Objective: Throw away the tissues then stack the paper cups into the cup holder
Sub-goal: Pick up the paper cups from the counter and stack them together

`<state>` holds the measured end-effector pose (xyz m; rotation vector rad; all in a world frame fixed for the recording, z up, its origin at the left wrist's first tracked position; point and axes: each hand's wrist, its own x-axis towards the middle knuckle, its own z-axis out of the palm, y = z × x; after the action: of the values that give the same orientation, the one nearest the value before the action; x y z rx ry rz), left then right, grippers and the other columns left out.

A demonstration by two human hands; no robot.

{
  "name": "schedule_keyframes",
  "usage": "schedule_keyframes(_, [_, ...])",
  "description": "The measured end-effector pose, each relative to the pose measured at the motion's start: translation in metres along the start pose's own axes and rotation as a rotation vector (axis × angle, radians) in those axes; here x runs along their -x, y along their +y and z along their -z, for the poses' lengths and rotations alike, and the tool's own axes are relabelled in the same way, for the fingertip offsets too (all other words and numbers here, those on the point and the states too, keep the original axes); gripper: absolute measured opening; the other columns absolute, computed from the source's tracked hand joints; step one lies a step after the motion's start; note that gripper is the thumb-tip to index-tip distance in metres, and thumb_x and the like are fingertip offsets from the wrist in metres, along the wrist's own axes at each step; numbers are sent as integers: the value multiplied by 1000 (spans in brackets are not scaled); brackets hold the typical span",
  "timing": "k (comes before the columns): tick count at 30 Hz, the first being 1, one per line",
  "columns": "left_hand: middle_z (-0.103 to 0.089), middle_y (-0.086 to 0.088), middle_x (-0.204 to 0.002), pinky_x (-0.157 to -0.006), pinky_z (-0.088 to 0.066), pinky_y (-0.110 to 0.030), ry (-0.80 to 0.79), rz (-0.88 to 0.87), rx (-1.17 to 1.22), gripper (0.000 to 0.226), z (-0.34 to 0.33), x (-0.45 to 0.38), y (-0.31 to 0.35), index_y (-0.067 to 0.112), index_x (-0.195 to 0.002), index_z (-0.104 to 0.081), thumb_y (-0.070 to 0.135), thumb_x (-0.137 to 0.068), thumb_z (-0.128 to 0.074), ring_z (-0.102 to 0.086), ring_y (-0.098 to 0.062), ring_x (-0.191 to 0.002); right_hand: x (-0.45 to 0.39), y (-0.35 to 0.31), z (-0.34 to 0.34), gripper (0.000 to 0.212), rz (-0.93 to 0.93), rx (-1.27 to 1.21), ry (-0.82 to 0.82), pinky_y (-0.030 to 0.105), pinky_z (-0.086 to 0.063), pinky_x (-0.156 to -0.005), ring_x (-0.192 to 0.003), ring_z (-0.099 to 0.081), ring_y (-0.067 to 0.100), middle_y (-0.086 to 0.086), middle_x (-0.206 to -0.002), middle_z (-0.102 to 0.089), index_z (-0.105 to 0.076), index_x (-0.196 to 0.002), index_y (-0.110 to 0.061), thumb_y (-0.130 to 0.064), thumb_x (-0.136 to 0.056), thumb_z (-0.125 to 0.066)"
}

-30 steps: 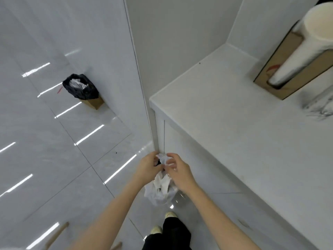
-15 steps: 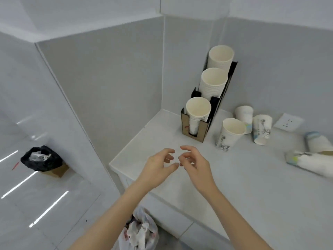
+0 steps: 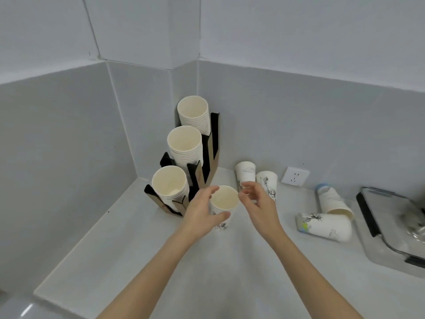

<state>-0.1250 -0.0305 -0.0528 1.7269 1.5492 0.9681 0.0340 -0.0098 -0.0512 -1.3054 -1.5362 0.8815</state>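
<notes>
An upright paper cup [image 3: 224, 200] with a dark print stands on the white counter [image 3: 138, 238], just in front of the cup holder [image 3: 215, 139]. My left hand [image 3: 201, 214] wraps around its left side, thumb on the front wall. My right hand [image 3: 261, 204] hovers at the cup's right rim with fingers apart, holding nothing. The black and brown holder sits in the corner and carries three stacks of plain cups [image 3: 185, 143]. Behind my right hand stand two printed cups [image 3: 245, 171]. Two more cups [image 3: 324, 224] lie on their sides to the right. No tissues are in view.
A wall socket [image 3: 295, 176] sits low on the back wall. A metal tray with black handles [image 3: 391, 238] lies at the right edge of the counter. Grey tiled walls close in the corner on the left and behind. The counter's front-left edge runs diagonally at lower left.
The view has risen from the floor and the bag of tissues to the counter. Both hands, empty half a second ago, have reached forward, and my left hand has closed on the upright cup.
</notes>
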Motion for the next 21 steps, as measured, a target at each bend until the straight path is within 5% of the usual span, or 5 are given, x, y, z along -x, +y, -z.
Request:
schedule_keyframes(6, [-30, -6, -142, -108, -25, -32, -12, 65, -175, 98, -34, -39, -11, 17, -134, -30, 31, -53, -82, -27, -23, -132, -42, 38, 29, 24, -81, 51, -1, 3, -41, -64, -82, -56, -2, -15, -87, -61, -54, -109, -23, -19, -86, -56])
schedule_keyframes(12, [-26, -8, -145, -109, -28, -36, 26, 188, -211, 110, -59, -57, -35, 14, -138, -19, 33, -51, -83, -25, -25, -134, -77, 66, 37, 30, -183, 147, -36, 41, -48, -81, -81, -56, 13, 2, -100, -60, -51, -116, -17, -21, -87, -56])
schedule_keyframes(21, [-39, -6, -135, -92, -40, -33, 131, 204, -129, 98, -77, -101, -45, 19, -134, -27, 28, -53, -80, -44, -24, -121, -125, 101, 25, 37, -275, 199, -57, 28, -38, -80, -86, -52, 17, 10, -111, -56, -46, -122, -11, -19, -87, -55])
